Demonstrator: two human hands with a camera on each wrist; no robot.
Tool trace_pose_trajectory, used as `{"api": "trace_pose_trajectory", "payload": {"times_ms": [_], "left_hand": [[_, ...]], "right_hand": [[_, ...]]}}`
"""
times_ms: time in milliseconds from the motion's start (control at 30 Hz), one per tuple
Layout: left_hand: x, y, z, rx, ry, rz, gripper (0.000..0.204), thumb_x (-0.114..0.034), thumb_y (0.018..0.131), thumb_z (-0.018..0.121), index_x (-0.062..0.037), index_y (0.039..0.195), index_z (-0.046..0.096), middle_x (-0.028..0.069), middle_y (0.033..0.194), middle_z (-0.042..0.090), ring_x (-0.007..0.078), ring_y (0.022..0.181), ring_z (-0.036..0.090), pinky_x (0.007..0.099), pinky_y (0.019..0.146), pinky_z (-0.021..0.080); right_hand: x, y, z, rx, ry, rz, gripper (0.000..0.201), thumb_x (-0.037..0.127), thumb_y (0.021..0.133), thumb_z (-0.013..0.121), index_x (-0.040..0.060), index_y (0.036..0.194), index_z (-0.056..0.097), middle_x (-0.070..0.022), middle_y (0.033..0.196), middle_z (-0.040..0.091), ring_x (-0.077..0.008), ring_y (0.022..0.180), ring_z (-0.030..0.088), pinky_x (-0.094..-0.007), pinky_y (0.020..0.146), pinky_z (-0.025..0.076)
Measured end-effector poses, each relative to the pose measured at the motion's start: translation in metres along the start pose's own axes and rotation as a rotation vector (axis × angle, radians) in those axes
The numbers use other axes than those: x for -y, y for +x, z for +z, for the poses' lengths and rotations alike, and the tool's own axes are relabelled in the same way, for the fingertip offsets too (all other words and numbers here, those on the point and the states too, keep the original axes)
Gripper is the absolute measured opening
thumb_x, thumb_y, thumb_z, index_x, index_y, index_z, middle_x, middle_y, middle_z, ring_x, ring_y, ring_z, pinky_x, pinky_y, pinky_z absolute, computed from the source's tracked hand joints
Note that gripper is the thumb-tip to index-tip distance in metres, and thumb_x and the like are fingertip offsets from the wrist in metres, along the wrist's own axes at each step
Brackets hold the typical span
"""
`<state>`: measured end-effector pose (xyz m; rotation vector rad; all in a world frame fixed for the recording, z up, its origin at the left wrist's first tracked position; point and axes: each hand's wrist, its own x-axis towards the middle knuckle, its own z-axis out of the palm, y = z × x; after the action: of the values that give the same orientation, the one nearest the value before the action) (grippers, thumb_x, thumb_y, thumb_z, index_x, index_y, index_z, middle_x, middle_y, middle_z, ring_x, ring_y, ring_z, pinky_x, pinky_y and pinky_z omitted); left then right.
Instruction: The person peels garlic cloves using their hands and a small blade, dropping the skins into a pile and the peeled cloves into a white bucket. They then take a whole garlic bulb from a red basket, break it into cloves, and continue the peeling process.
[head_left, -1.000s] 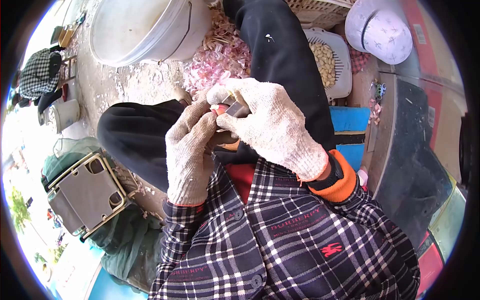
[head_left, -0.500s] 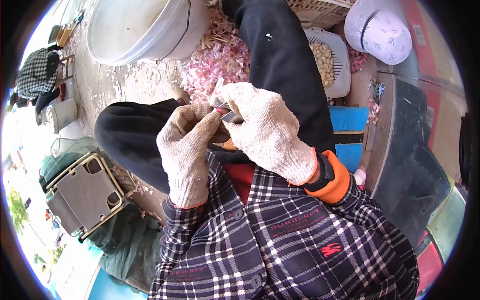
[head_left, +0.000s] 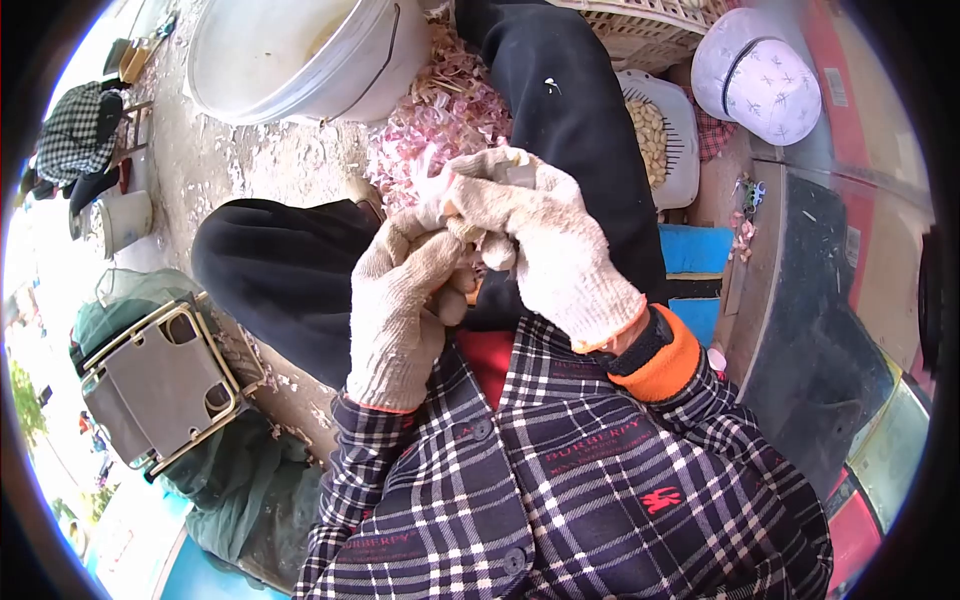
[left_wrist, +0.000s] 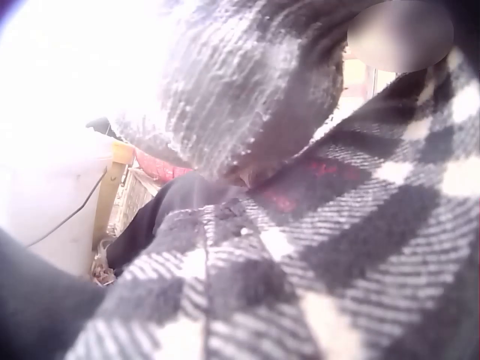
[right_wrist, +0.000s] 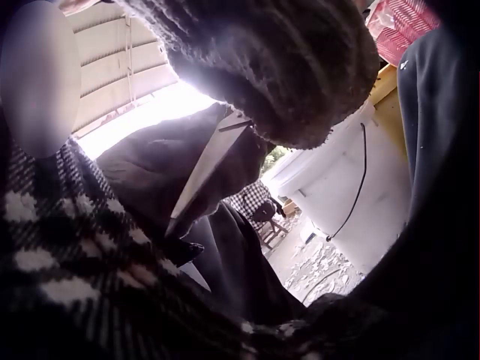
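Observation:
Both hands wear off-white knit gloves and meet at the fingertips in front of the chest. My left hand (head_left: 395, 315) has its fingers curled in a pinch, and the small reddish clove seen there moments before is now hidden behind the fingers. My right hand (head_left: 565, 250) curls round a small metal blade (head_left: 520, 175). In the right wrist view the blade (right_wrist: 204, 171) slants down below the gloved right hand (right_wrist: 277, 67). The left glove (left_wrist: 232, 90) fills the upper part of the left wrist view. Pink and pale peelings (head_left: 440, 125) are heaped just beyond the hands.
A large white bucket (head_left: 385, 75) with a wire handle stands at the upper left. Beyond the right knee, a white basket (head_left: 685, 150) holds pale cloves (head_left: 648, 135). A folding chair (head_left: 170, 380) is at the left. A light hat (head_left: 765, 85) lies at the upper right.
My right hand has turned, and its fingers now reach over my left fingertips. The reddish clove has gone from sight behind the gloves, and the blade has shifted up and right.

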<state>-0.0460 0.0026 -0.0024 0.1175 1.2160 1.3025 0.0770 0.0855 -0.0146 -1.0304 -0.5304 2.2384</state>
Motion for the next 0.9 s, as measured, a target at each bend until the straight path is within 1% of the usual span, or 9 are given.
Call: {"api": "trace_pose_trajectory", "payload": {"times_ms": [267, 333, 467, 533, 600, 633, 800, 867, 900], "left_hand": [[0.002, 0.004, -0.003, -0.097, -0.103, 0.147, 0.023, -0.009, 0.092, 0.061, 0.0045, 0.111, 0.061, 0.0085, 0.08, 0.066, 0.0101, 0.057, 0.06, 0.0177, 0.042, 0.04], [0.009, 0.007, -0.012, 0.099, -0.175, 0.13, 0.029, -0.016, 0.095, 0.059, 0.0021, 0.117, 0.058, 0.0066, 0.081, 0.064, 0.0091, 0.065, 0.059, 0.0185, 0.046, 0.037], [0.005, 0.001, 0.001, -0.12, -0.036, 0.156, 0.028, -0.018, 0.094, 0.062, 0.0027, 0.113, 0.061, 0.0057, 0.079, 0.065, 0.0078, 0.057, 0.057, 0.0183, 0.043, 0.038], [0.003, 0.005, -0.008, -0.122, -0.037, 0.145, 0.03, -0.02, 0.095, 0.061, 0.0018, 0.114, 0.06, 0.005, 0.081, 0.065, 0.0078, 0.058, 0.057, 0.018, 0.043, 0.038], [0.002, 0.009, -0.015, 0.014, -0.284, 0.074, 0.031, -0.023, 0.096, 0.059, 0.0004, 0.117, 0.059, 0.0043, 0.083, 0.064, 0.0076, 0.057, 0.057, 0.0178, 0.043, 0.039], [0.007, 0.016, -0.03, 0.164, -0.459, 0.005, 0.033, -0.026, 0.096, 0.058, -0.0003, 0.117, 0.059, 0.004, 0.083, 0.064, 0.0078, 0.056, 0.057, 0.0173, 0.043, 0.042], [-0.002, 0.007, -0.026, 0.129, -0.415, -0.038, 0.034, -0.025, 0.096, 0.058, 0.0015, 0.117, 0.057, 0.004, 0.08, 0.062, 0.008, 0.056, 0.058, 0.0169, 0.042, 0.044], [-0.003, 0.006, -0.024, 0.145, -0.406, -0.029, 0.034, -0.025, 0.096, 0.058, 0.0025, 0.115, 0.057, 0.0034, 0.078, 0.059, 0.0078, 0.053, 0.056, 0.0163, 0.04, 0.042], [-0.003, 0.006, -0.024, 0.144, -0.407, -0.027, 0.034, -0.025, 0.096, 0.058, 0.0025, 0.115, 0.057, 0.0034, 0.078, 0.059, 0.0078, 0.053, 0.056, 0.0163, 0.04, 0.042]], "right_hand": [[-0.001, -0.008, 0.014, -0.078, -0.182, 0.014, 0.008, 0.007, 0.085, 0.072, 0.0036, 0.085, 0.065, -0.0015, 0.067, 0.063, -0.0061, 0.054, 0.058, -0.021, 0.048, 0.045], [-0.002, -0.007, 0.016, -0.097, -0.248, 0.017, 0.009, 0.007, 0.084, 0.072, 0.0033, 0.085, 0.064, -0.0013, 0.066, 0.063, -0.0058, 0.053, 0.057, -0.0212, 0.047, 0.045], [-0.004, -0.007, 0.016, -0.096, -0.362, 0.004, 0.013, 0.012, 0.085, 0.073, 0.004, 0.086, 0.063, -0.0011, 0.068, 0.062, -0.0055, 0.053, 0.057, -0.0213, 0.046, 0.044], [0.003, -0.009, 0.012, -0.037, -0.328, 0.075, 0.018, 0.015, 0.085, 0.074, 0.0035, 0.092, 0.062, -0.0017, 0.07, 0.061, -0.0048, 0.055, 0.056, -0.0214, 0.046, 0.043], [0.007, -0.008, 0.001, 0.186, -0.506, 0.125, 0.03, 0.018, 0.085, 0.075, 0.0067, 0.108, 0.059, 0.0017, 0.08, 0.063, -0.0039, 0.064, 0.058, -0.0182, 0.051, 0.044], [-0.015, 0.001, -0.018, 0.14, -0.755, -0.121, 0.034, 0.017, 0.089, 0.07, 0.0041, 0.116, 0.055, -0.0003, 0.086, 0.064, -0.0062, 0.069, 0.06, -0.0194, 0.057, 0.048], [0.023, -0.023, 0.001, 0.269, -0.643, 0.064, 0.03, 0.018, 0.096, 0.06, 0.0019, 0.121, 0.053, -0.0043, 0.083, 0.063, -0.0077, 0.063, 0.058, -0.0254, 0.057, 0.048], [0.025, -0.031, 0.01, 0.214, -1.185, -0.123, 0.032, 0.021, 0.096, 0.06, 0.0044, 0.122, 0.052, -0.0061, 0.08, 0.062, -0.0079, 0.058, 0.056, -0.0273, 0.056, 0.047], [0.034, -0.033, 0.019, 0.213, -1.187, 0.11, 0.034, 0.024, 0.095, 0.061, 0.0058, 0.123, 0.052, -0.0066, 0.076, 0.06, -0.0072, 0.054, 0.053, -0.0276, 0.055, 0.045]]}}
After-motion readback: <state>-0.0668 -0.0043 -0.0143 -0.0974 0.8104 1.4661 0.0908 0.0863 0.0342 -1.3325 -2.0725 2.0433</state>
